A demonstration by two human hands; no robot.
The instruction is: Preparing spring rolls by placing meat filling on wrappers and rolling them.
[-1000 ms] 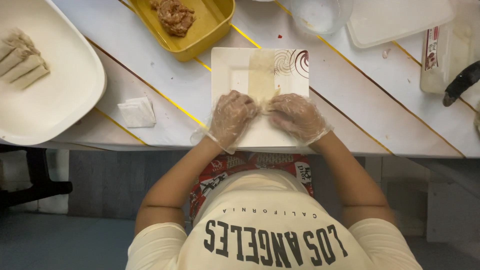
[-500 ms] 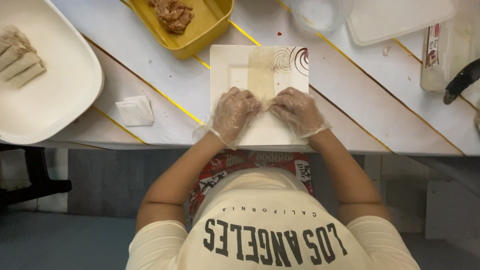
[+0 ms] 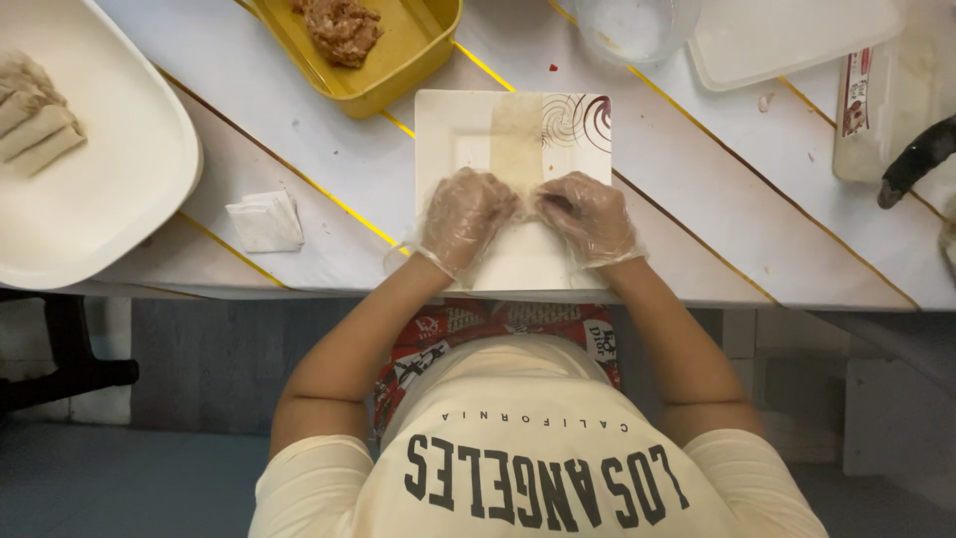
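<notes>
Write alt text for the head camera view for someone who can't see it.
Two clear-gloved hands, left hand and right hand, press a pale wrapper on a square white plate. A yellow tray of minced filling sits beyond; finished rolls lie on a white platter.

Both hands wore clear plastic gloves. The left hand (image 3: 466, 217) and right hand (image 3: 588, 217) sat close together, fingers curled inward and pinching, forearms angled in toward each other.

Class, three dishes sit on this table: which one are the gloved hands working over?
The square white plate with a swirl-patterned corner; the yellow tray and big white oval dish lie apart.
</notes>
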